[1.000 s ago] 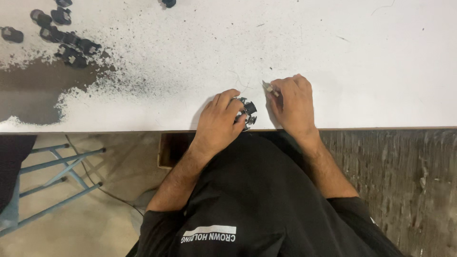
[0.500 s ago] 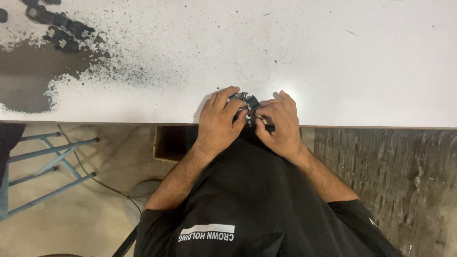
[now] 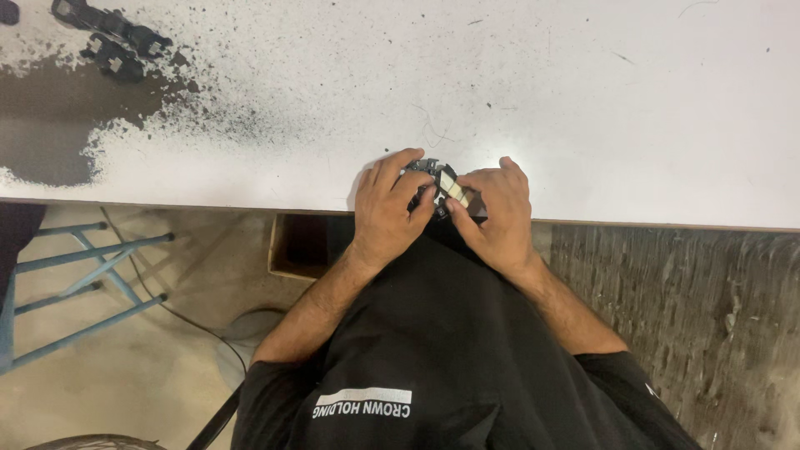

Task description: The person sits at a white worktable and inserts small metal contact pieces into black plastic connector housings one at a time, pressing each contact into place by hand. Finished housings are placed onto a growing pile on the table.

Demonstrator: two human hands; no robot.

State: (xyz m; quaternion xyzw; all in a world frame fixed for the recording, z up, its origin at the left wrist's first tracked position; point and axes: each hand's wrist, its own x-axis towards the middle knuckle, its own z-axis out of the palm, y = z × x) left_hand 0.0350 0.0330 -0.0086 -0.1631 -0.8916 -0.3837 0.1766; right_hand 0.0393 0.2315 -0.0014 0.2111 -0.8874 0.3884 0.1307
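At the near edge of the smooth white table point(image 3: 583, 108), the left hand point(image 3: 390, 208) and right hand point(image 3: 498, 218) both clamp their fingers on a small round black plastic part point(image 3: 433, 179) bearing a pale flat strip, far from the knobbly black parts point(image 3: 117, 42) on the paint-speckled far-left corner.

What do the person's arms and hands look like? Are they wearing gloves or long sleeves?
No gloves. Both the left hand and the right hand are bare, with no rings or watch that I can see. The forearms are bare too. The person wears a black shirt with short sleeves that end above the elbows, and it has white printing on the front.
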